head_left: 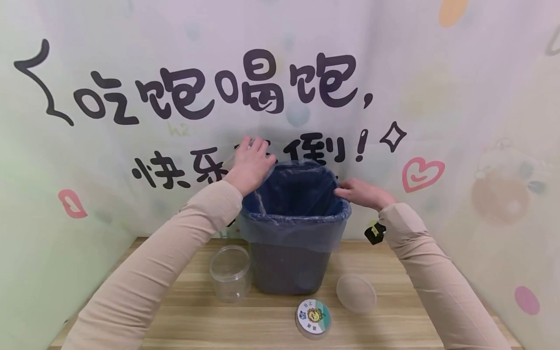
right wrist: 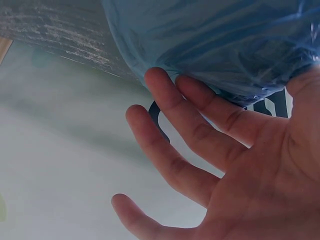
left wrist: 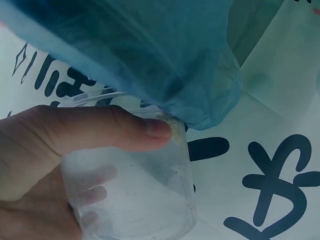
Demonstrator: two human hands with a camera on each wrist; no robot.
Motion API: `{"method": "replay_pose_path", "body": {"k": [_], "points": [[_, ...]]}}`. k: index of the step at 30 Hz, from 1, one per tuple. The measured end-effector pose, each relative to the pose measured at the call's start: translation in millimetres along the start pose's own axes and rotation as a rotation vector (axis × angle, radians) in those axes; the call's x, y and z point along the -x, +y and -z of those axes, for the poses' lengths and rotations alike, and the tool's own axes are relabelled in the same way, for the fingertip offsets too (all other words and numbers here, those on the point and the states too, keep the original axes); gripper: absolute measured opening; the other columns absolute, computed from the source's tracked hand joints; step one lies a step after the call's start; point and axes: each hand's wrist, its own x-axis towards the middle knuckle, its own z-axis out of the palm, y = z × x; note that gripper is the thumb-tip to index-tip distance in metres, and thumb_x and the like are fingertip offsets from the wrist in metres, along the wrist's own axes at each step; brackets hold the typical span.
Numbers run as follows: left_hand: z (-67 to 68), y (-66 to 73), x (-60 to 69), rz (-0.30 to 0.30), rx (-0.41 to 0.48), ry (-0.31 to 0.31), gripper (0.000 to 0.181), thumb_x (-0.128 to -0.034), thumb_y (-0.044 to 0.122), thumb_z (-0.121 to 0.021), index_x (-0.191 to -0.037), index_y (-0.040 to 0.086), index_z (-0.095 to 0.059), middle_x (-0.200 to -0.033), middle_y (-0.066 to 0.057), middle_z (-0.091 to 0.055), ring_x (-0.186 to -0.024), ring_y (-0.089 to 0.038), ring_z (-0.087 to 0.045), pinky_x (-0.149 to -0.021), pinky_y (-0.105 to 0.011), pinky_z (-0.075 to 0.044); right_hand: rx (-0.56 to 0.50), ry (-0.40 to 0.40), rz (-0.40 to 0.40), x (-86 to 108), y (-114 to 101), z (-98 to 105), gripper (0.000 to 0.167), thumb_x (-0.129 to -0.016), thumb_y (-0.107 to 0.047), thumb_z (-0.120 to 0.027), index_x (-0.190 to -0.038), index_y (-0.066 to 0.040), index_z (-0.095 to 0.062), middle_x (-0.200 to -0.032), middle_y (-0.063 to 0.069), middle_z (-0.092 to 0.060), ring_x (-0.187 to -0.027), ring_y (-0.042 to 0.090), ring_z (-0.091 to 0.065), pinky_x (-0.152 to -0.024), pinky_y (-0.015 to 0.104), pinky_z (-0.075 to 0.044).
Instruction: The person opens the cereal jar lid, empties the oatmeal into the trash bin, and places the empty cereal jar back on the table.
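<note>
A dark trash bin (head_left: pixel 286 272) stands on the table, lined with a blue translucent bag (head_left: pixel 302 233) folded over its rim. At the bin's left rim, my left hand (head_left: pixel 251 167) grips a clear plastic jar (left wrist: pixel 135 190), mostly hidden in the head view. Pale crumbs cling near the jar's mouth, which is beside the bag. My right hand (head_left: pixel 360 192) holds the bin's right rim. Its thumb lies over the edge, and some fingers (right wrist: pixel 175 102) touch the bag from outside while the others spread away.
Left of the bin is another clear jar (head_left: pixel 229 277). A round container with a printed label (head_left: pixel 313 317) sits in front, and a translucent disc-shaped lid (head_left: pixel 356 293) lies to the right. Behind the wooden table (head_left: pixel 183 311) hangs a printed cloth (head_left: pixel 280 29).
</note>
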Motion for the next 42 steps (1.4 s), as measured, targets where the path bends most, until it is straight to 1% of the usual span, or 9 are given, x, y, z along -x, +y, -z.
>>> {"method": "replay_pose_path", "body": {"k": [2,6,13,20,25,30,37,42], "points": [[0.9,0.5,-0.2,-0.002,-0.017,-0.002,0.034,-0.0902,0.013,-0.066,-0.123,0.014,-0.056,-0.132,-0.016,-0.044,-0.123,-0.034,-0.034,-0.104,-0.047,-0.022,-0.001,0.003,-0.001,0.0,-0.5,0.5,0.023,-0.099,-0.018,-0.045,-0.081,-0.004,-0.052,-0.082,0.006,-0.051,-0.079,0.022,-0.049,-0.071,0.033,-0.039],[2.1,1.6,-2.2,0.0,-0.044,-0.031,0.036,-0.091,0.014,-0.065,-0.125,0.016,-0.054,-0.134,-0.016,-0.042,-0.124,-0.033,-0.033,-0.105,-0.046,-0.021,-0.006,0.0,0.009,0.0,-1.8,1.3,0.023,-0.099,-0.018,-0.044,-0.083,-0.003,-0.053,-0.084,0.007,-0.051,-0.08,0.023,-0.049,-0.072,0.034,-0.04],[1.5,5.3,-7.8,-0.014,-0.101,-0.072,0.041,-0.0921,0.014,-0.063,-0.131,0.019,-0.051,-0.144,-0.016,-0.037,-0.13,-0.033,-0.029,-0.107,-0.045,-0.018,-0.008,0.005,0.009,-0.1,-1.4,1.7,0.023,-0.099,-0.017,-0.044,-0.084,-0.003,-0.054,-0.084,0.007,-0.051,-0.081,0.023,-0.049,-0.074,0.035,-0.039],[2.2,12.4,-10.1,-0.044,-0.197,-0.131,0.038,-0.0989,0.013,-0.052,-0.136,0.023,-0.048,-0.15,-0.013,-0.031,-0.133,-0.031,-0.026,-0.109,-0.045,-0.015,-0.018,0.007,0.011,-0.7,-1.4,1.6,0.023,-0.1,-0.017,-0.045,-0.088,-0.001,-0.056,-0.087,0.008,-0.053,-0.083,0.023,-0.05,-0.075,0.034,-0.04],[1.0,17.9,-11.2,-0.062,-0.273,-0.144,0.042,-0.1032,0.006,-0.04,-0.139,0.028,-0.046,-0.151,-0.01,-0.031,-0.136,-0.03,-0.025,-0.111,-0.045,-0.013,-0.022,0.002,0.027,0.5,-3.7,3.0,0.024,-0.1,-0.018,-0.045,-0.09,0.0,-0.056,-0.088,0.008,-0.054,-0.083,0.024,-0.051,-0.075,0.035,-0.041],[-0.1,22.7,-11.1,-0.077,-0.335,-0.159,0.044,-0.104,0.007,-0.038,-0.141,0.029,-0.044,-0.152,-0.01,-0.028,-0.136,-0.03,-0.023,-0.112,-0.044,-0.012,-0.005,0.005,0.027,0.0,-4.7,3.0,0.024,-0.1,-0.018,-0.045,-0.091,0.001,-0.057,-0.089,0.009,-0.055,-0.084,0.024,-0.052,-0.076,0.035,-0.042],[-2.3,24.8,-9.5,-0.089,-0.339,-0.109,0.035,-0.1051,0.011,-0.033,-0.13,0.027,-0.051,-0.147,-0.009,-0.035,-0.131,-0.029,-0.028,-0.109,-0.043,-0.015,-0.002,0.003,0.025,-1.0,-3.6,2.4,0.024,-0.1,-0.018,-0.045,-0.09,0.0,-0.056,-0.087,0.008,-0.054,-0.082,0.024,-0.052,-0.074,0.034,-0.041],[-1.7,22.8,-8.5,-0.097,-0.304,-0.093,0.034,-0.1048,0.009,-0.033,-0.127,0.026,-0.052,-0.143,-0.008,-0.037,-0.129,-0.028,-0.03,-0.11,-0.043,-0.016,0.005,0.002,0.03,0.3,-2.9,2.1,0.023,-0.1,-0.018,-0.046,-0.087,-0.001,-0.055,-0.082,0.006,-0.052,-0.078,0.022,-0.05,-0.071,0.033,-0.04]]}}
